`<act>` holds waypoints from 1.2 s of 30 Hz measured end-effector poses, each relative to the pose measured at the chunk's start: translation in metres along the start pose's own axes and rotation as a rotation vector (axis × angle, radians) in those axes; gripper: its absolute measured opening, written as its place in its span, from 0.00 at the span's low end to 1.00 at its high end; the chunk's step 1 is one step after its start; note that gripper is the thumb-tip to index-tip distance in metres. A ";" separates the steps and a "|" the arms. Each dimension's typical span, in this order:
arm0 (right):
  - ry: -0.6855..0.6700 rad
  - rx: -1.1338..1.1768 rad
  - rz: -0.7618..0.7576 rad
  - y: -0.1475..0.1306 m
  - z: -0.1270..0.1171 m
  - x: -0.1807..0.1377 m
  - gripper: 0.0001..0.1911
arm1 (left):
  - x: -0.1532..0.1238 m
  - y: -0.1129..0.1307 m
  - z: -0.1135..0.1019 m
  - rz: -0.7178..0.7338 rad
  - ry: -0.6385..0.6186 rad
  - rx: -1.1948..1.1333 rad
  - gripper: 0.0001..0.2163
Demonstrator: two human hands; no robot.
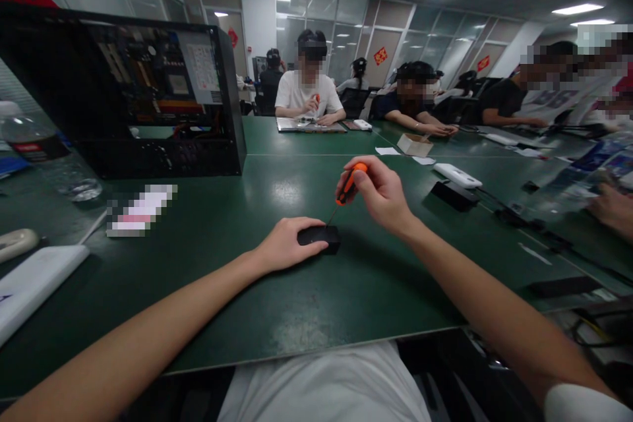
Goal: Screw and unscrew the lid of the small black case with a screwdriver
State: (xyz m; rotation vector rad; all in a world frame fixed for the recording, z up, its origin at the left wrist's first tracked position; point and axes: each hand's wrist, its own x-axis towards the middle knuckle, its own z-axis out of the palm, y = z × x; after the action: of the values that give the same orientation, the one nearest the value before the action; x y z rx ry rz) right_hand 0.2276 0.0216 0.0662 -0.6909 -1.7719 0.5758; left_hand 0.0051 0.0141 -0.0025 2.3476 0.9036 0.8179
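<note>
On the green table lies a small black rectangular box, its kind not clear. My left hand is closed around its left end, thumb along the near side and fingers along the far side. An orange and black screwdriver is gripped by its handle in my right hand. Its thin shaft slants down to the left, and the tip meets the top of the black box or ends just above it. My right palm hides part of the handle.
An open computer case stands at the back left, near a plastic bottle and a phone. On the right are a white device, a black block, cables and a small carton. Several people sit across the table.
</note>
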 end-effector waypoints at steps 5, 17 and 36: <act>-0.282 -0.328 -0.022 -0.019 -0.016 0.026 0.14 | -0.001 0.004 0.000 -0.017 0.010 0.008 0.18; -0.543 -0.540 -0.106 -0.045 -0.025 0.046 0.16 | -0.003 0.008 0.000 -0.033 0.021 0.013 0.19; -0.825 -0.731 -0.074 -0.067 -0.040 0.061 0.09 | -0.005 0.014 -0.002 -0.054 -0.027 0.031 0.18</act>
State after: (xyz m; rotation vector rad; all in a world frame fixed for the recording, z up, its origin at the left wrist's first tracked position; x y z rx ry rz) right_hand 0.2404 0.0183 0.1646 -0.9459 -2.8265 0.1260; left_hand 0.0068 0.0019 0.0058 2.3446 0.9707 0.7536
